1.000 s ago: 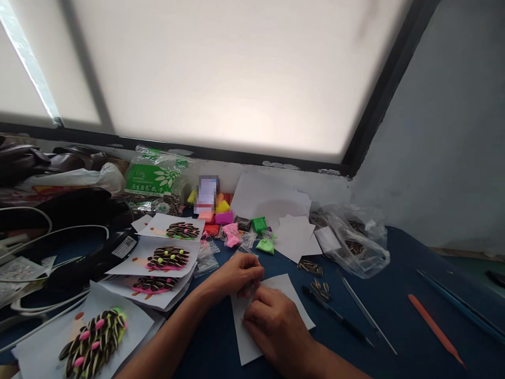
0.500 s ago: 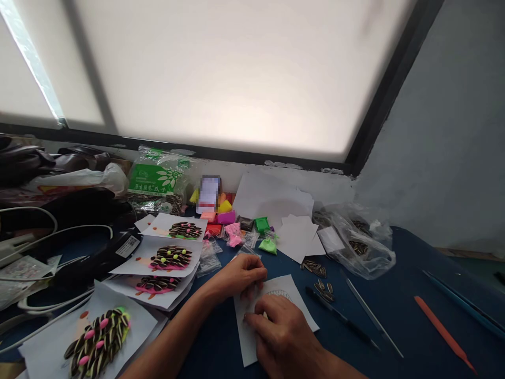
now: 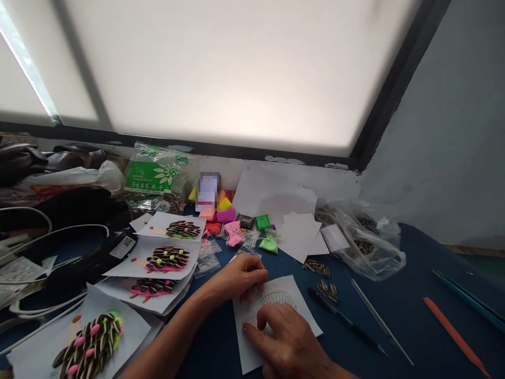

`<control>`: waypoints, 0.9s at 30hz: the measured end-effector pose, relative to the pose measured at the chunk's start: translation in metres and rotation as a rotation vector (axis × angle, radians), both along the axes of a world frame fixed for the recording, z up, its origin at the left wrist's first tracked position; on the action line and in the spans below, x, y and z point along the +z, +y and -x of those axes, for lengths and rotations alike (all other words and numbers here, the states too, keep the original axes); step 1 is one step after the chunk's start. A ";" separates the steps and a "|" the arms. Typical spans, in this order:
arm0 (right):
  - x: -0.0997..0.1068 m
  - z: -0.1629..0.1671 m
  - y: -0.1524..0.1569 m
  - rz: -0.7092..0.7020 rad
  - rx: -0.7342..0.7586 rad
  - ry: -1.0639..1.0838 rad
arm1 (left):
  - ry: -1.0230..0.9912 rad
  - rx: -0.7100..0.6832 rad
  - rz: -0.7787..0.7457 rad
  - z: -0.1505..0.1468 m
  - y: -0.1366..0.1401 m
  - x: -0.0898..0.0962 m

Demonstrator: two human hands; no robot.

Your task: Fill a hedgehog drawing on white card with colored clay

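A small sheet of white paper (image 3: 294, 284) lies in front of me, with a scaly, rounded outline (image 3: 279, 299) drawn on it. Over its upper left edge rests my left hand (image 3: 245, 276), fingers curled inward; whatever they may hold is hidden. My right hand (image 3: 292, 342) is low over the sheet, its thumb stretched left and touching the paper, apart from the bent index finger. A pale peach patch (image 3: 252, 317), perhaps clay, shows beside that thumb. Finished-looking hedgehog pictures (image 3: 89, 345), covered in striped sunflower seeds with pink dots, lie at the left.
Right of the sheet are loose sunflower seeds (image 3: 327, 290), a black pen (image 3: 347, 321), a thin metal tool (image 3: 381, 321) and an orange plastic tool (image 3: 453, 334). Behind stand packets of coloured clay (image 3: 269, 245), blank paper (image 3: 302, 231), a phone (image 3: 207, 190) and a plastic bag of seeds (image 3: 369, 255).
The right hand has shifted slightly down, and its thumb and index finger have spread apart, uncovering more of the drawing. The left hand stays nearly in place. The view has moved a little.
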State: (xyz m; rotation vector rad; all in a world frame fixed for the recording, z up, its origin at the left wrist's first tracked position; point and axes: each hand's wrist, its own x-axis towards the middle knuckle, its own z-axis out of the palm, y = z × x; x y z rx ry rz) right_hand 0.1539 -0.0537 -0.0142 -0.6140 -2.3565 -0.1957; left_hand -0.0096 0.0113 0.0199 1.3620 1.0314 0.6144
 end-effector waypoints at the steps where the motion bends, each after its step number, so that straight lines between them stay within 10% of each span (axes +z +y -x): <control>1: 0.000 0.001 0.000 -0.005 -0.004 0.002 | -0.001 -0.004 -0.002 0.000 0.000 0.000; 27: -0.005 -0.004 -0.001 0.069 0.006 0.041 | 0.017 -0.005 -0.031 -0.002 0.001 -0.006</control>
